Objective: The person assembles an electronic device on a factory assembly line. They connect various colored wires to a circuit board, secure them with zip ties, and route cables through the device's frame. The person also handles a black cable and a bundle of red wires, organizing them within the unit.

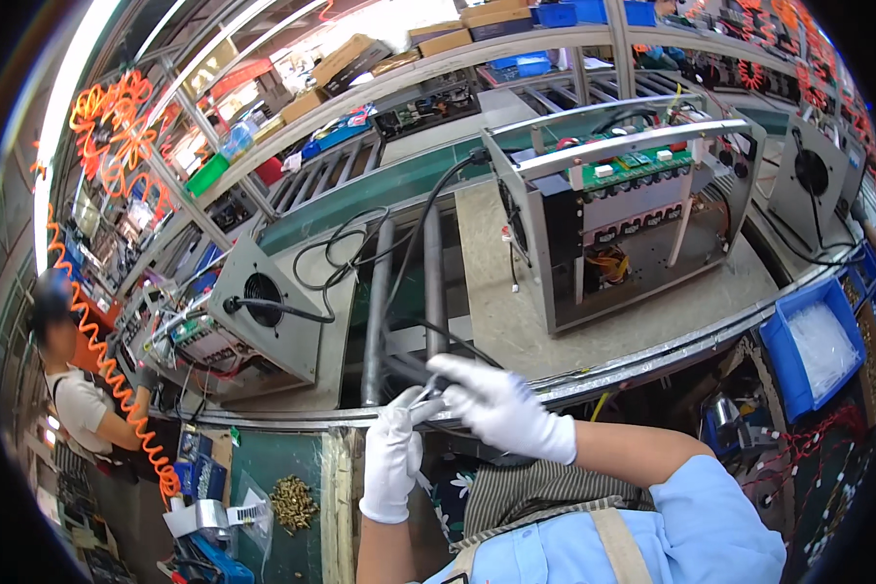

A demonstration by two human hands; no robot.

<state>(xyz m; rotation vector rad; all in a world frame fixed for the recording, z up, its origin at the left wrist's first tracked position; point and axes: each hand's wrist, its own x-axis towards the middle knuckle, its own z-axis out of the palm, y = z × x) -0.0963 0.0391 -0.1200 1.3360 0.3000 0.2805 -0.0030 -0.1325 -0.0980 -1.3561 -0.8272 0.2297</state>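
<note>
Both my hands wear white gloves and meet at the near edge of the conveyor line. My left hand (391, 462) is closed, its fingertips pinched on something small and greyish that I cannot make out. From the right, my right hand (508, 411) reaches across with fingers closed on a blurred black cable (406, 366). That cable rises to the corner of an open metal equipment chassis (555, 175) just beyond. Green circuit boards (642, 165) and wiring show inside the chassis, which stands upright on a pale board (496, 282).
Metal rollers (376, 321) lie between the boards. A second chassis (263, 302) with a fan stands left, near a person (78, 399). At right is a blue bin (816, 346) of clear bags. Brass screws (293, 503) are heaped lower left; an orange coiled hose (107, 370) hangs there.
</note>
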